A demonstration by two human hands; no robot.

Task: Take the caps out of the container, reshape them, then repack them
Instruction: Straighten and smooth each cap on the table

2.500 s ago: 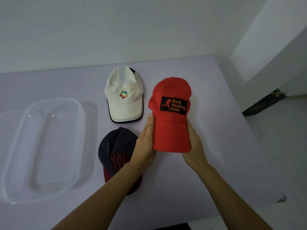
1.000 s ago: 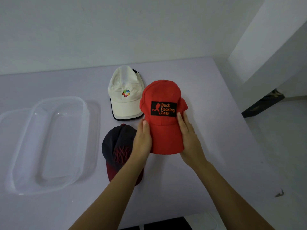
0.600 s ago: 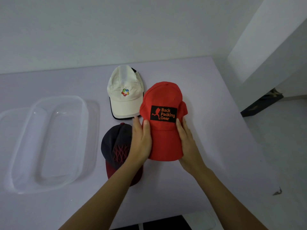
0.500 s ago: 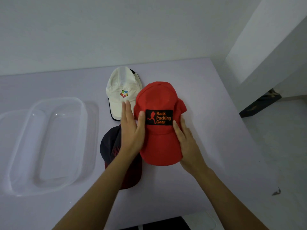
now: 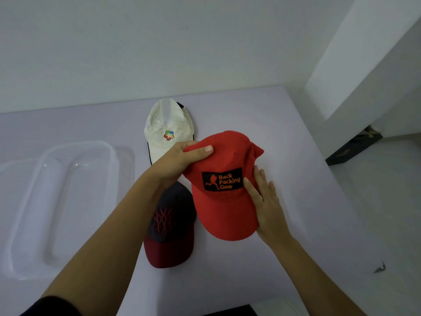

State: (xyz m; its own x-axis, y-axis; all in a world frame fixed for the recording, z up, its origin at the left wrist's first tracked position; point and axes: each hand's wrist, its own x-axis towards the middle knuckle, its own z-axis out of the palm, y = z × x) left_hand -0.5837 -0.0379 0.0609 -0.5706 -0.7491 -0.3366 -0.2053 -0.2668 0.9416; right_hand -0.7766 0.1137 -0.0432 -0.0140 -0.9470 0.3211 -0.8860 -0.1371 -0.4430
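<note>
1. Nearest the camera: two bare forearms reach in over the counter point(image 5: 307, 190), with a dark sleeve edge at the lower left corner.
2. Dark cap point(image 5: 169, 226), with a maroon brim and a red stitched motif, lies flat on the counter. Its brim points toward the camera, and the left forearm passes over its left side.
3. Right hand point(image 5: 267, 202) lies along the right edge of the red cap point(image 5: 225, 213). Its fingers point(image 5: 259, 176) are straight and slightly spread, resting against the cap's side where brim meets crown. The innermost digit touches the right edge of the black "Back Packing Gear" patch. Cannot tell whether anything hooks under the brim.
4. The red cap is between the two hands, brim toward the camera and patch facing up. It overlaps the dark cap's right side in view. Its crown is creased at the far right, and whether it touches the counter cannot be told.
5. Left hand point(image 5: 177, 159) pinches the far-left part of the red crown, with the thumb point(image 5: 201, 152) flat on top and the fingers curled over the fabric edge behind.
6. White cap point(image 5: 167, 126), with a multicoloured logo, lies flat just beyond the left hand, which hides part of its brim.
7. Clear container point(image 5: 114, 153) sits on the counter well to the left, apart from all three caps.
8. A pale wall stands behind the counter.
</note>
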